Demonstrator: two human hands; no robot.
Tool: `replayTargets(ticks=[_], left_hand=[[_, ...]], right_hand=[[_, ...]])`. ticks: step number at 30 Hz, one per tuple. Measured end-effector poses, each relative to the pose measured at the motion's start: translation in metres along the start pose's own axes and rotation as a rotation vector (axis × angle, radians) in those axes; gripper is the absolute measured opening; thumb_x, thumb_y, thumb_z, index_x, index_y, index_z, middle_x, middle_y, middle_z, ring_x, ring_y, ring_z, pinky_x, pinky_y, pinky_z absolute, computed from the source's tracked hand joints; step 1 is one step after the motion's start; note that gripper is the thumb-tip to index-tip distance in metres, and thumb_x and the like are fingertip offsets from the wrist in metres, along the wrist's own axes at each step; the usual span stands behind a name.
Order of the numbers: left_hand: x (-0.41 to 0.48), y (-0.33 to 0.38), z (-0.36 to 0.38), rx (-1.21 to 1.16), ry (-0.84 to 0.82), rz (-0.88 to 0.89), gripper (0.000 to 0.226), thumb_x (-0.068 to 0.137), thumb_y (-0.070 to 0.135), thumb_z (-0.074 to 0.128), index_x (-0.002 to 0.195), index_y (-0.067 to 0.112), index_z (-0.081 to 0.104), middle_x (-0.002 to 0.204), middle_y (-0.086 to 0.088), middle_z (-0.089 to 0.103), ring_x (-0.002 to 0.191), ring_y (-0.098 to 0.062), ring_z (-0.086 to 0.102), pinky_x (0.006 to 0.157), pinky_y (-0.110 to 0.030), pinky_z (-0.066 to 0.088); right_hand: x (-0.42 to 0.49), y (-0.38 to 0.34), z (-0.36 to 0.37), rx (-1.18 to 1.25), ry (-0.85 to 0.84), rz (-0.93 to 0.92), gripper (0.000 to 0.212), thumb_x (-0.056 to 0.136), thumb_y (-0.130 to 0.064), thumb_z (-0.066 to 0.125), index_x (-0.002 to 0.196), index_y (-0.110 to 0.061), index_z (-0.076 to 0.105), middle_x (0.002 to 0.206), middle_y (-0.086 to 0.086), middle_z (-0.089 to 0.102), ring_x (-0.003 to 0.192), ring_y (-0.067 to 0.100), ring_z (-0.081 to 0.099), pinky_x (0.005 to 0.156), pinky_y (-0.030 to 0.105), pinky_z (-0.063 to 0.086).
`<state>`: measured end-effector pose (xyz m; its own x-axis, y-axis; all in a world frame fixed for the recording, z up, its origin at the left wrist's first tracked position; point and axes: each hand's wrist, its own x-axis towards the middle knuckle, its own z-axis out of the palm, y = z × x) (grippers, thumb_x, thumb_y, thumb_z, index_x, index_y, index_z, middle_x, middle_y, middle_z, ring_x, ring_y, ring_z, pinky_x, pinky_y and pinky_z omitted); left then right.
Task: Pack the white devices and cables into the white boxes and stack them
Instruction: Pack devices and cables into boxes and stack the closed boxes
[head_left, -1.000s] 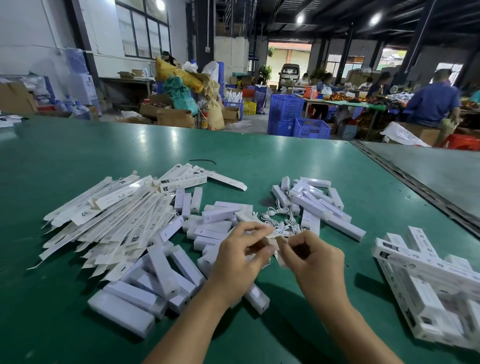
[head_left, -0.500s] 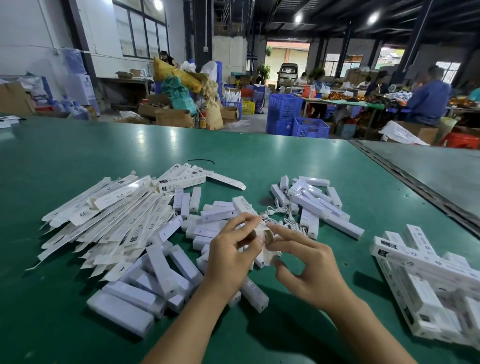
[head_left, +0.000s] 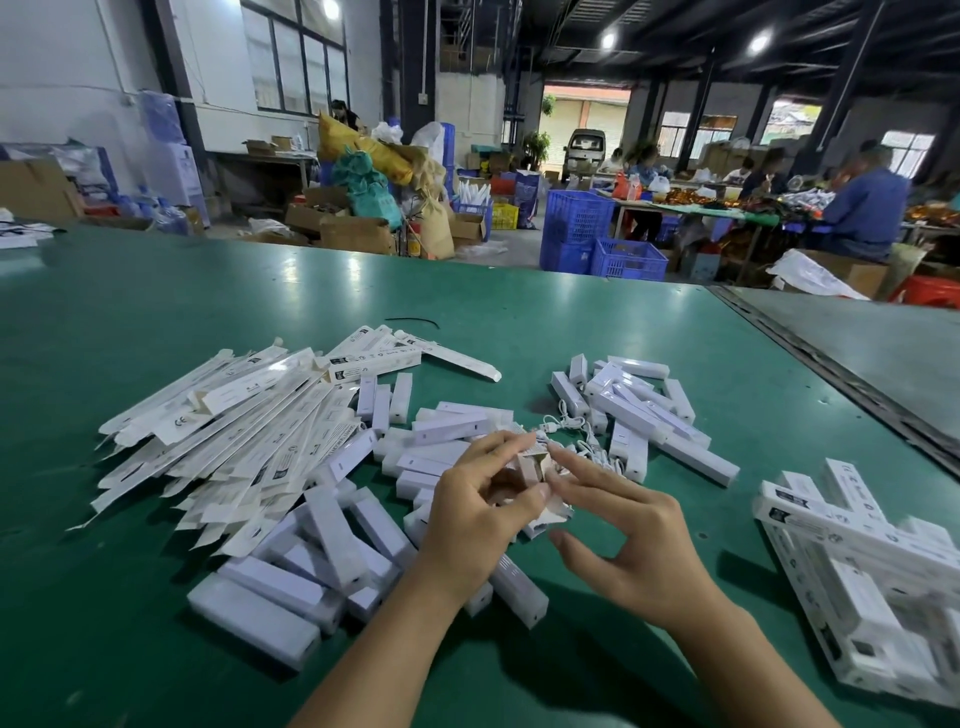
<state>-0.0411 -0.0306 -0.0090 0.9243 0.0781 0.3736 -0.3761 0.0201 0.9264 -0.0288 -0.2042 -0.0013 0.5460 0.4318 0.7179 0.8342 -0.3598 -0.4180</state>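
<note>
1. Gripping a white box (head_left: 530, 470) end-on, the left hand (head_left: 480, 512) curls round it above the devices (head_left: 332, 525).
2. Right hand (head_left: 641, 545), fingers spread, touches its open flap.
3. Cables (head_left: 569, 428) lie just behind.

White devices (head_left: 332, 540) lie heaped between flat boxes (head_left: 234, 431) and tangled cables (head_left: 571, 431).
</note>
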Motion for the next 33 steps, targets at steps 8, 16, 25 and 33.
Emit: replayTargets(ticks=[8, 16, 25, 33], left_hand=[[0.000, -0.003, 0.001, 0.018, -0.011, -0.009, 0.038, 0.079, 0.023, 0.073, 0.116, 0.027, 0.068, 0.119, 0.019, 0.063, 0.105, -0.007, 0.065, 0.088, -0.019, 0.051], [0.000, -0.001, 0.002, 0.018, -0.077, -0.029, 0.030, 0.097, 0.005, 0.060, 0.112, 0.028, 0.071, 0.125, 0.005, 0.061, 0.118, -0.006, 0.060, 0.096, -0.022, 0.049], [-0.001, -0.003, 0.003, -0.005, -0.160, -0.071, 0.037, 0.086, 0.020, 0.055, 0.119, 0.031, 0.068, 0.120, 0.024, 0.059, 0.115, 0.003, 0.057, 0.092, -0.013, 0.046], [-0.001, -0.007, 0.001, 0.096, -0.145, -0.012, 0.046, 0.080, 0.014, 0.068, 0.121, 0.035, 0.067, 0.122, 0.024, 0.057, 0.111, -0.010, 0.060, 0.102, -0.037, 0.050]], right_hand=[[0.002, 0.005, 0.002, -0.050, 0.075, -0.017, 0.028, 0.071, 0.006, 0.081, 0.098, -0.002, 0.077, 0.122, 0.004, 0.067, 0.106, 0.005, 0.067, 0.092, 0.019, 0.052], [0.000, 0.004, 0.007, -0.019, 0.193, 0.050, 0.011, 0.079, -0.015, 0.077, 0.087, -0.007, 0.076, 0.105, -0.004, 0.072, 0.087, 0.005, 0.070, 0.081, 0.021, 0.055], [0.001, 0.003, 0.011, -0.055, 0.294, 0.051, 0.021, 0.071, -0.007, 0.082, 0.088, -0.011, 0.070, 0.083, -0.001, 0.070, 0.069, 0.006, 0.063, 0.065, 0.024, 0.055], [0.001, 0.001, 0.010, -0.062, 0.277, 0.053, 0.015, 0.073, -0.006, 0.078, 0.088, -0.003, 0.076, 0.094, -0.001, 0.071, 0.069, 0.006, 0.065, 0.069, 0.019, 0.055]])
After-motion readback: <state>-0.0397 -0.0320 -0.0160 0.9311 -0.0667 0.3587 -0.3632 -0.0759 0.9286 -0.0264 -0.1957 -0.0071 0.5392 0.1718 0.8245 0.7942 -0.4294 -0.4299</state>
